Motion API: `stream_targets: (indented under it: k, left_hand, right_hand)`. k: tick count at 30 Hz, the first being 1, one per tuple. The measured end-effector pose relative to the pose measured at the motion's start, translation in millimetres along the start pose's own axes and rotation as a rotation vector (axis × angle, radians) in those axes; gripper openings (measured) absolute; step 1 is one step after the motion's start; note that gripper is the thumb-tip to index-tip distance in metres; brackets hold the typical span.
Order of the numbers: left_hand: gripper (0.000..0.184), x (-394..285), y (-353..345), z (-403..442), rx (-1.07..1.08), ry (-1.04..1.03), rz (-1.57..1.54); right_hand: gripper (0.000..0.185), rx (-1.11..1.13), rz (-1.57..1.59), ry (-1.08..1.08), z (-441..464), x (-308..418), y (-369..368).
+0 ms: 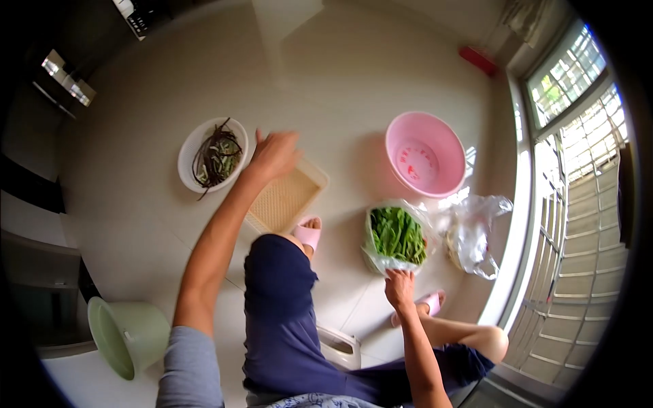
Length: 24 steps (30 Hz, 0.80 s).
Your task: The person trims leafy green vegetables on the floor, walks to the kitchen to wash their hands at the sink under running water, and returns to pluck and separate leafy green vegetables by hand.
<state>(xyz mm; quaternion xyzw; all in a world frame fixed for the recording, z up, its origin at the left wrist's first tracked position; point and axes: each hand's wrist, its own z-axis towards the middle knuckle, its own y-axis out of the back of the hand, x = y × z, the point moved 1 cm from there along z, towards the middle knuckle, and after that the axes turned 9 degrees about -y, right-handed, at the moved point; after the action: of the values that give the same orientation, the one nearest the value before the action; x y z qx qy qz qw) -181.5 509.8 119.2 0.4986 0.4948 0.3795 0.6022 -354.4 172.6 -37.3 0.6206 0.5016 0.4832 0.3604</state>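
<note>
My left hand (pixel 275 155) is raised over the upper part of a beige perforated tray (pixel 289 197), just right of a white bowl (pixel 183 160) that holds dark, long stems (pixel 219 156). Motion blurs its fingers, and I cannot make out whether they hold anything. At the lower edge of a clear plastic bag (pixel 389 264), my right hand (pixel 400 287) has its fingers closed on the plastic. Leafy greens (pixel 396 234) fill the open bag.
A pink basin (pixel 425 155) stands on the floor above the bag of greens. Another clear plastic bag (pixel 473 238) lies to the right, near the window. A green bucket (pixel 139 336) is tipped at lower left. A white stool (pixel 340 347) is beneath me; a red object (pixel 478 60) lies upper right.
</note>
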Motion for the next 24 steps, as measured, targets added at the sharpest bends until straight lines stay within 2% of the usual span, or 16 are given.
stream_targets:
  k: [1,3,4,7,8,10,12,14,15,16,18,19,22,23,24]
  left_hand:
    - [0.041,-37.1,36.2,5.9,0.043,-0.087,0.083]
    - [0.029,-102.4,71.6,26.6,0.009,-0.294,0.103]
    - [0.029,-122.1,75.4,34.5,0.012,-0.361,0.083]
    - [0.027,-185.6,66.7,39.2,-0.011,-0.491,0.050]
    - [0.027,-204.0,65.2,42.6,-0.023,-0.533,0.047]
    - [0.026,-218.9,67.6,40.0,-0.031,-0.561,0.048]
    - [0.025,-227.5,68.4,35.2,-0.030,-0.581,0.021]
    - [0.024,-241.8,69.7,37.9,-0.040,-0.614,0.007]
    - [0.023,-249.6,69.9,36.0,-0.043,-0.630,0.012]
    - [0.023,-252.9,67.8,34.5,-0.043,-0.636,0.004]
    - [0.022,-253.2,61.0,47.2,-0.035,-0.652,-0.007]
    - [0.021,-255.0,59.8,45.3,-0.031,-0.655,-0.023]
    - [0.020,-267.7,44.0,48.1,0.014,-0.704,-0.061]
    - [0.020,-268.5,34.5,45.8,0.044,-0.715,-0.072]
    - [0.020,-257.6,26.0,40.6,0.091,-0.715,-0.066]
  right_hand:
    - [0.031,0.027,-0.041,-0.005,-1.4,1.1,0.2]
    - [0.044,-0.054,-0.128,-0.007,-7.5,-3.7,-8.7]
    - [0.048,-0.129,-0.152,0.017,-9.4,-2.7,-11.9]
    - [0.055,0.007,-0.072,-0.013,-13.4,-10.2,-13.5]
    - [0.056,-0.049,-0.070,0.012,-14.1,-14.7,-20.8]
    - [0.056,0.033,-0.054,0.116,-6.6,-13.5,-21.2]
    - [0.056,0.096,-0.033,0.089,-24.8,-24.9,-10.2]
    - [0.057,-0.108,-0.036,0.163,-47.0,-19.2,2.8]
    - [0.058,-0.127,-0.034,0.185,-43.7,-29.3,-7.0]
    - [0.059,-0.038,-0.123,0.098,-50.4,-32.2,-5.3]
    - [0.057,-0.120,-0.175,0.134,-30.0,-36.9,-15.4]
    - [0.055,-0.166,-0.069,0.234,-19.6,-55.6,-29.7]
    - [0.052,-0.268,-0.219,0.201,-29.2,-24.5,-7.3]
    - [0.048,-0.116,-0.128,0.116,-34.4,-18.9,9.7]
    - [0.044,-0.172,-0.162,0.116,-29.1,-26.0,-4.6]
